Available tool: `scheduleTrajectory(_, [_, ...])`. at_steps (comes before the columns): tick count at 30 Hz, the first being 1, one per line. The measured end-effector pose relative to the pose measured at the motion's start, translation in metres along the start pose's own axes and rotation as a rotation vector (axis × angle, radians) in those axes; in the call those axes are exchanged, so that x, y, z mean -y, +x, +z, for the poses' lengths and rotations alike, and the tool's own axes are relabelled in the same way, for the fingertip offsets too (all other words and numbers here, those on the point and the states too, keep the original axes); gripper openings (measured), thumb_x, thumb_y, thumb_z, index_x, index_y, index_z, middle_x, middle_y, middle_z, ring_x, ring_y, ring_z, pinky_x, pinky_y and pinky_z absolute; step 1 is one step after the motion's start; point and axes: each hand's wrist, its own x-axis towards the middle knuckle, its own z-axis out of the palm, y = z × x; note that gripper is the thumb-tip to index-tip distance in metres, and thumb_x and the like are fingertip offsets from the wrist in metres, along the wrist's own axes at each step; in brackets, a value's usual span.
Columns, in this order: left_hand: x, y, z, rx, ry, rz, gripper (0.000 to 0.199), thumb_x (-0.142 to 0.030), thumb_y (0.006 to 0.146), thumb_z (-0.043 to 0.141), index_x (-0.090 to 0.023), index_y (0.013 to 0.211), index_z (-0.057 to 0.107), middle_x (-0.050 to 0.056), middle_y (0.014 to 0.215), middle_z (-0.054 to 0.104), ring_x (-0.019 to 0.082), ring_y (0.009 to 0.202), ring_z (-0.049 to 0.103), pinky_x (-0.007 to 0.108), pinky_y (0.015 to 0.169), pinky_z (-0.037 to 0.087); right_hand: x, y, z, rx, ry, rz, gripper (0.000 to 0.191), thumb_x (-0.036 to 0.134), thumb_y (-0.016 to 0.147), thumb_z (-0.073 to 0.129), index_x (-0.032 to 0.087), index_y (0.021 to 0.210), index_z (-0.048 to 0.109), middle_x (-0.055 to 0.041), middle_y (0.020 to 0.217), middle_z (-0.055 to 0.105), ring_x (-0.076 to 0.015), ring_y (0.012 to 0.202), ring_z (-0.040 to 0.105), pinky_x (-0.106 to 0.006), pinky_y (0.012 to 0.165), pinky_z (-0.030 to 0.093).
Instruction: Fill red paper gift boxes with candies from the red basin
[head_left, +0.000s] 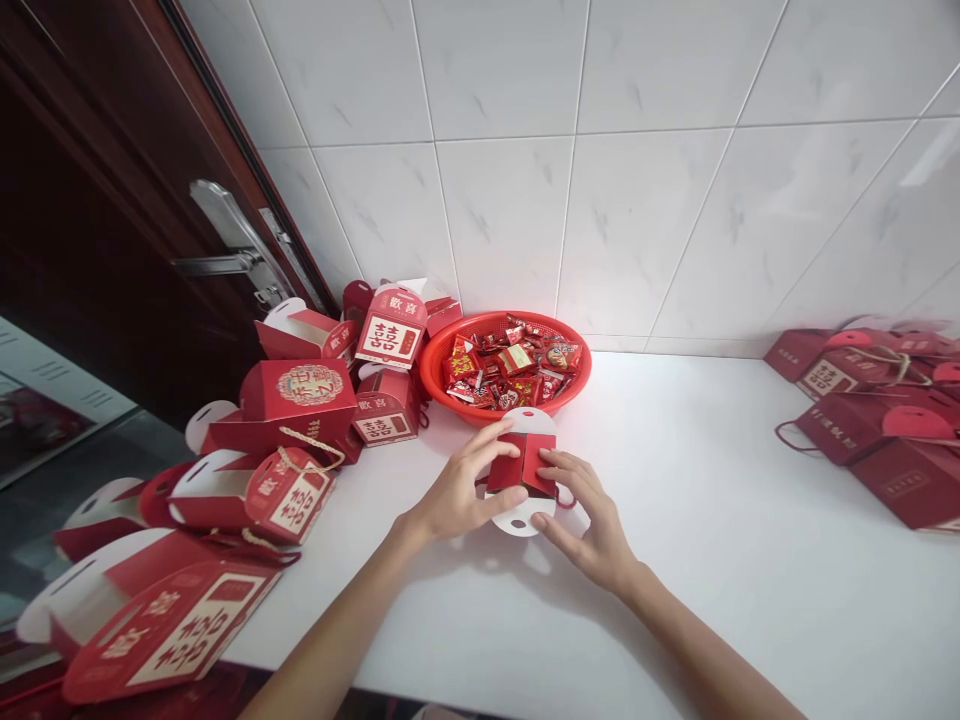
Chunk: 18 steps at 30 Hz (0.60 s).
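Note:
A small red gift box (531, 462) stands on the white table between my hands. Its two red top flaps are folded inward, with a narrow gap between them. White rounded end flaps with holes spread out at the near and far ends. My left hand (472, 485) grips the box's left side, fingers on the red flap and thumb on the near white flap. My right hand (589, 515) holds the right side, fingertips on the other red flap and thumb at the near white flap. A dark red cord (567, 498) shows beside the right fingers.
A red plastic basket (433, 375) full of wrapped sweets (517, 362) stands behind the box. Several open red boxes (300, 490) crowd the left side, by a dark door (97, 150). More red boxes (862, 430) sit at the right. A tiled wall (510, 220) bounds the back.

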Motion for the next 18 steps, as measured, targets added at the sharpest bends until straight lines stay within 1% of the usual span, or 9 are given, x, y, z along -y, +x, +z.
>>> scheduleTrajectory(2, [-0.001,-0.001,0.002,-0.011,0.016,-0.025,0.030,-0.041,0.095,0.056,-0.020,0.114,0.066,0.014,0.152,0.046,0.032,0.142,0.043,0.048,0.114,0.042,0.000,0.001,-0.001,0.014,0.018,0.003,0.032,0.035,0.092,0.067,0.027,0.122,0.060,-0.0124,0.135,0.063,-0.0317,0.130,0.054,-0.053,0.105,0.048])
scheduleTrajectory(4, [-0.001,-0.003,0.004,-0.068,0.016,-0.064,0.030,-0.037,0.098,0.048,-0.021,0.112,0.069,0.013,0.144,0.052,0.030,0.137,0.049,0.046,0.109,0.048,0.001,0.002,-0.003,0.031,0.048,0.008,0.030,0.035,0.091,0.067,0.027,0.120,0.062,-0.0118,0.129,0.067,-0.0313,0.129,0.055,-0.052,0.104,0.049])
scheduleTrajectory(6, [0.000,-0.005,0.006,-0.133,0.023,-0.086,0.027,-0.033,0.096,0.050,-0.023,0.110,0.070,0.011,0.136,0.056,0.029,0.132,0.053,0.045,0.105,0.051,0.002,0.002,-0.004,0.046,0.075,0.006,0.027,0.034,0.090,0.068,0.026,0.116,0.064,-0.0114,0.123,0.070,-0.0316,0.128,0.056,-0.051,0.102,0.051])
scheduleTrajectory(8, [0.002,-0.007,0.008,-0.199,0.036,-0.098,0.025,-0.029,0.091,0.057,-0.025,0.112,0.069,0.010,0.133,0.055,0.029,0.131,0.053,0.046,0.107,0.051,0.003,0.003,-0.006,0.051,0.092,-0.002,0.024,0.033,0.090,0.068,0.026,0.112,0.065,-0.0114,0.118,0.072,-0.0321,0.127,0.057,-0.051,0.100,0.052])
scheduleTrajectory(10, [0.004,-0.008,0.009,-0.254,0.034,-0.112,0.032,-0.027,0.086,0.063,-0.027,0.117,0.066,0.009,0.134,0.052,0.028,0.133,0.051,0.045,0.110,0.047,0.003,0.002,-0.006,0.056,0.101,-0.009,0.023,0.033,0.089,0.069,0.026,0.111,0.066,-0.0110,0.116,0.072,-0.0320,0.127,0.057,-0.050,0.100,0.052])
scheduleTrajectory(13, [0.008,-0.009,0.011,-0.264,-0.036,-0.136,0.043,-0.025,0.082,0.066,-0.028,0.124,0.062,0.008,0.137,0.048,0.027,0.135,0.049,0.043,0.111,0.046,0.001,0.002,-0.007,0.042,0.124,0.019,0.036,0.035,0.088,0.070,0.027,0.121,0.061,-0.0115,0.130,0.066,-0.0312,0.131,0.054,-0.050,0.106,0.049])
scheduleTrajectory(16, [0.008,-0.010,0.012,-0.210,-0.143,-0.123,0.047,-0.024,0.082,0.064,-0.027,0.128,0.059,0.009,0.137,0.051,0.026,0.132,0.052,0.042,0.108,0.049,-0.001,0.002,-0.009,0.009,0.174,0.118,0.060,0.041,0.086,0.072,0.029,0.140,0.048,-0.0119,0.148,0.052,-0.0304,0.138,0.048,-0.051,0.112,0.044])
scheduleTrajectory(17, [0.007,-0.010,0.012,-0.195,-0.162,-0.118,0.047,-0.025,0.082,0.064,-0.026,0.129,0.058,0.009,0.136,0.053,0.026,0.130,0.054,0.042,0.107,0.050,-0.002,0.003,-0.010,0.012,0.194,0.154,0.065,0.044,0.086,0.072,0.030,0.143,0.046,-0.0118,0.151,0.049,-0.0306,0.140,0.046,-0.051,0.113,0.042])
scheduleTrajectory(18, [0.007,-0.010,0.012,-0.186,-0.169,-0.117,0.048,-0.025,0.082,0.065,-0.026,0.129,0.058,0.009,0.135,0.054,0.027,0.129,0.054,0.043,0.107,0.050,-0.003,0.003,-0.010,0.028,0.210,0.187,0.064,0.047,0.087,0.071,0.030,0.143,0.047,-0.0116,0.153,0.046,-0.0311,0.142,0.044,-0.052,0.114,0.041])
